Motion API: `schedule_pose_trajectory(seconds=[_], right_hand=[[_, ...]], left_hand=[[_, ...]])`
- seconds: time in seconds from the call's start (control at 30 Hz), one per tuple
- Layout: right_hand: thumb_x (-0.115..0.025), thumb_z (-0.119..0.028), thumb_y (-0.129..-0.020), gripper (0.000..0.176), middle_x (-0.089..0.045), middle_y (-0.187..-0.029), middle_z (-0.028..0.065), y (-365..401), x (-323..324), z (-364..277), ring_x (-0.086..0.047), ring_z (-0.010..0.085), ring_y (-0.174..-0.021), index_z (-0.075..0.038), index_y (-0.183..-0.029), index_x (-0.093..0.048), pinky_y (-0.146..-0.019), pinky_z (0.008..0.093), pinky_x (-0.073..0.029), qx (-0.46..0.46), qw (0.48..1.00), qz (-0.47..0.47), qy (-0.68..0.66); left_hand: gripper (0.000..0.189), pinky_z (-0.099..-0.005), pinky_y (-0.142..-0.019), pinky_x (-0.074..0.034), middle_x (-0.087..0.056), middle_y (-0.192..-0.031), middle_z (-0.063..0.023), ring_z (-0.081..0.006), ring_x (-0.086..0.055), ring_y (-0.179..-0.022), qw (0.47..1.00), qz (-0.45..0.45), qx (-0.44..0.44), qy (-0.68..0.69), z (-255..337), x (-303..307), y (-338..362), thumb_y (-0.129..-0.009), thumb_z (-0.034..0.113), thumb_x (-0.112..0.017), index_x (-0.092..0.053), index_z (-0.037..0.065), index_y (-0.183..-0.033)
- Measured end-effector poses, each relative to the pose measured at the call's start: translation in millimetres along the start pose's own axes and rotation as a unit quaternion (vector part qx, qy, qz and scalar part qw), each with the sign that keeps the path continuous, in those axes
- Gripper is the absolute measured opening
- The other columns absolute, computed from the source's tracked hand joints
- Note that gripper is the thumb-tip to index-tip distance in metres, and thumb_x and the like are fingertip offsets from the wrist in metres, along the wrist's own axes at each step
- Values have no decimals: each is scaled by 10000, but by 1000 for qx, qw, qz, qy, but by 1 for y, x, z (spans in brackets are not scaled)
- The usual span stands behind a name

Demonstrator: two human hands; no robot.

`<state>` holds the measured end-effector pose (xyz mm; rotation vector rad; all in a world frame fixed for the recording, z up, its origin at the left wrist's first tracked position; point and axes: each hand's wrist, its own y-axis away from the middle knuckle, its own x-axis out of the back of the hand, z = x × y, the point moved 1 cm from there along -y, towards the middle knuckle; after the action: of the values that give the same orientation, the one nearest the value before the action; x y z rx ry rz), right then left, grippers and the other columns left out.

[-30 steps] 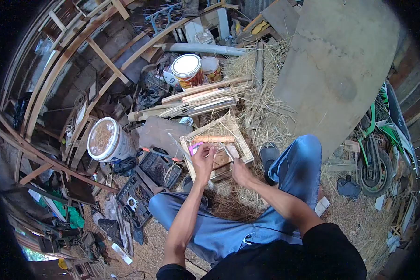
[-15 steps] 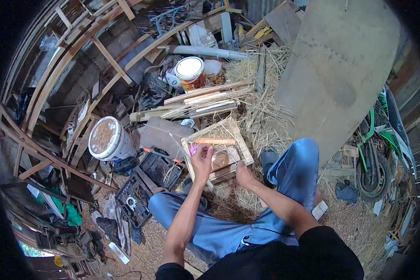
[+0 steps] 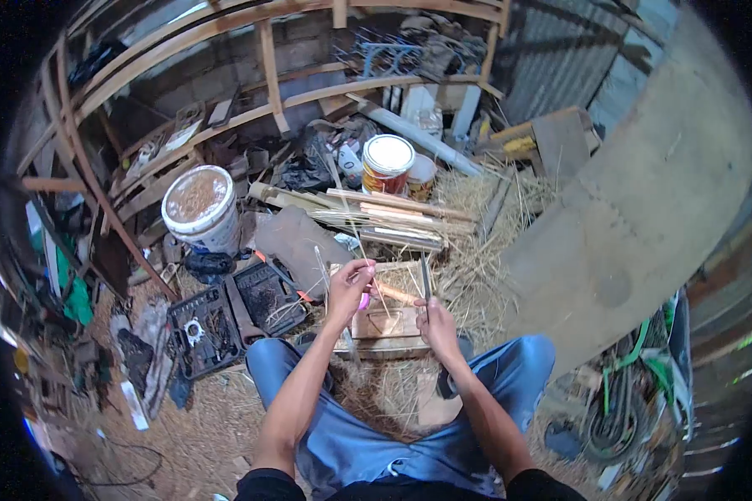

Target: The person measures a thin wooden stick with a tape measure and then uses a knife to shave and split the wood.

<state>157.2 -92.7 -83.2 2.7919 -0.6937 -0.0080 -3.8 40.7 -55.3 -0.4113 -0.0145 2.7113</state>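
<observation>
A thin pale strip is pinched in my left hand, one end rising far above the fingers and the other slanting down to the right. My right hand is closed round a narrow dark tool, probably a knife, which points upward. Both hands are over a wooden frame between my legs. Inside it lie a light wood block and an orange-brown stick. Something pink shows beside my left hand.
An open black tool case lies at the left, below a bucket. Wood strips and a white-lidded bucket are ahead. A large board leans at the right, above a green-framed wheeled machine.
The view has shifted. My left hand now holds up the long strip, and my right hand has lifted with the dark tool pointing upward.
</observation>
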Motion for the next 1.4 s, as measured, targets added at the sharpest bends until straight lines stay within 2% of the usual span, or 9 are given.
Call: schedule_pose_trajectory(seconds=[0.07,0.27,0.33,0.4,0.53,0.67,0.93,1.17,1.4], right_hand=[[-443,-264,-961,310,-572,-658,52,-5,2,-16,-551,119,-612,3,-1005,-594,-584,273,-433,139,986,13,90],[-496,-182,-943,195,-621,-809,83,-29,8,-107,-583,132,-672,6,-985,-527,-629,284,-465,252,924,-87,274],[-491,-192,-955,204,-597,-777,45,-48,9,-107,-548,98,-629,-5,-1034,-505,-563,259,-453,150,943,-227,191],[-490,-203,-963,217,-559,-704,15,-56,-4,-100,-493,62,-573,-21,-1078,-520,-490,222,-404,145,953,-226,140],[-521,-206,-954,244,-548,-638,11,-38,-26,-104,-433,45,-484,-24,-1108,-570,-415,190,-311,71,971,-227,11],[-571,-167,-926,181,-573,-646,13,-34,-24,-104,-415,38,-472,-17,-1020,-611,-405,186,-301,71,961,-268,2],[-611,-135,-900,158,-562,-623,27,-32,-10,-109,-407,33,-449,22,-917,-611,-373,184,-282,2,966,-258,-34],[-656,-195,-872,223,-529,-577,14,-30,2,-118,-388,31,-411,-15,-776,-567,-349,185,-262,-24,979,-201,6],[-623,-238,-892,264,-497,-561,1,-41,24,-120,-374,29,-407,23,-856,-601,-346,178,-258,-24,989,-140,-37]], left_hand=[[219,-234,-572,-502,-597,-815,-43,-89,-579,-663,999,1,-27,-39,3,-2,-2,-906,131,-588,-595,-13,-1072],[200,-207,-534,-444,-605,-801,-27,-68,-563,-653,999,-27,27,20,7,-3,0,-909,142,-587,-611,13,-1059],[194,-204,-530,-431,-609,-800,-25,-67,-558,-653,998,-26,54,4,9,-4,3,-911,142,-584,-615,13,-1053],[194,-219,-537,-422,-622,-797,-16,-82,-553,-644,986,-15,-26,-163,10,-7,2,-909,154,-589,-629,7,-1027],[170,-243,-524,-413,-637,-738,-55,-81,-530,-584,941,0,-160,-297,20,-15,15,-884,128,-608,-651,5,-994],[151,-304,-574,-450,-648,-760,-144,-162,-572,-608,937,-14,-186,-295,45,-27,39,-872,98,-599,-638,-13,-966],[147,-271,-468,-353,-617,-661,-81,-95,-471,-519,954,-77,-37,-286,44,-25,40,-887,145,-593,-657,23,-940],[131,-270,-452,-340,-605,-646,-73,-84,-447,-491,961,-80,-50,-261,38,-19,50,-879,121,-589,-660,14,-906],[105,-283,-487,-384,-611,-650,-87,-103,-505,-521,956,-78,-47,-280,40,-9,56,-871,91,-581,-648,11,-883]])
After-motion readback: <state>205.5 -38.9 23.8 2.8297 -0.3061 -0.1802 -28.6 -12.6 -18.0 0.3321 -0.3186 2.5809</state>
